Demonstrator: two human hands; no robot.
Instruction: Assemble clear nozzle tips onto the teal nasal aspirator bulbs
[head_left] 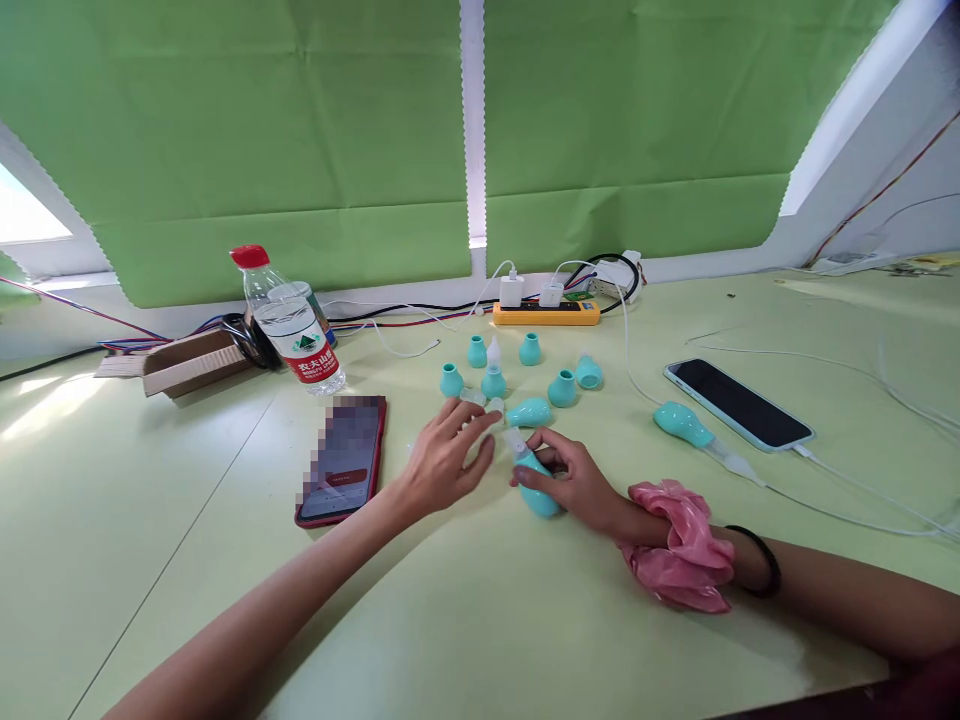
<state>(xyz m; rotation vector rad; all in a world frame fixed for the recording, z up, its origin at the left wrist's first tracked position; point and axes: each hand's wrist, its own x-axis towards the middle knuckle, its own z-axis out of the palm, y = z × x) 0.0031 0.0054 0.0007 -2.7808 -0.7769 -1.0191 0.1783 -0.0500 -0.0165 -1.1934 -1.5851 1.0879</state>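
My right hand (574, 482) is closed around a teal rubber bulb (537, 490) with a clear tip, resting on the table. My left hand (448, 455) reaches forward with fingers stretched out, fingertips touching small clear tips (484, 402) beside another teal bulb lying on its side (529, 411). Several more teal bulbs (493, 380) stand just beyond. A finished bulb with clear nozzle (686, 426) lies to the right. A pink scrunchie (679, 545) sits on my right wrist.
A red-cased phone (343, 458) lies left of my hands, a black phone (736, 403) on a charging cable at right. A water bottle (296, 335), a cardboard box (187, 362) and a yellow power strip (546, 313) stand at the back.
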